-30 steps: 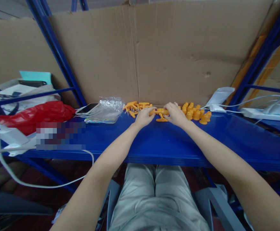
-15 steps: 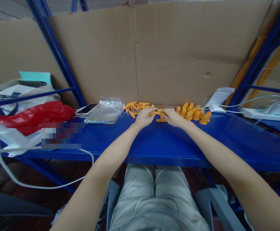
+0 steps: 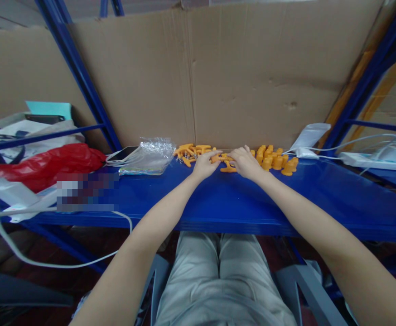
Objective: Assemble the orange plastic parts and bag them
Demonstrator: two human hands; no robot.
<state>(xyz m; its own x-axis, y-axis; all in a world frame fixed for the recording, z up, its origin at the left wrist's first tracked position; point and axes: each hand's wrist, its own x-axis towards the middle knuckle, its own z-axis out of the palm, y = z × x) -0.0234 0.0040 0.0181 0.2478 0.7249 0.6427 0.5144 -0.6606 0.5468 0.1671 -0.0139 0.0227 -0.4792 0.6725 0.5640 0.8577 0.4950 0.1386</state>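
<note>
My left hand (image 3: 204, 165) is closed around an orange corkscrew (image 3: 215, 159) just above the blue shelf. My right hand (image 3: 247, 162) pinches the right end of the same piece, its fingertips partly hiding it. Another orange T-shaped handle (image 3: 228, 168) lies right below, between the two hands. Left of my left hand is a pile of orange corkscrews (image 3: 185, 151) with metal spirals showing. Beyond my right hand, several orange bell-shaped pieces (image 3: 277, 161) stand upright in a group.
A clear plastic bag (image 3: 155, 156) and a phone (image 3: 125, 154) lie left of the pile. Farther left are a red plastic bag (image 3: 53, 164) and a white cable (image 3: 48, 261). A white stand (image 3: 309, 140) stands at right. Cardboard (image 3: 239, 77) backs the blue shelf (image 3: 242, 203).
My right hand has shifted slightly, with its knuckles and fingers a little higher. The left hand stays almost in place with the orange piece.
</note>
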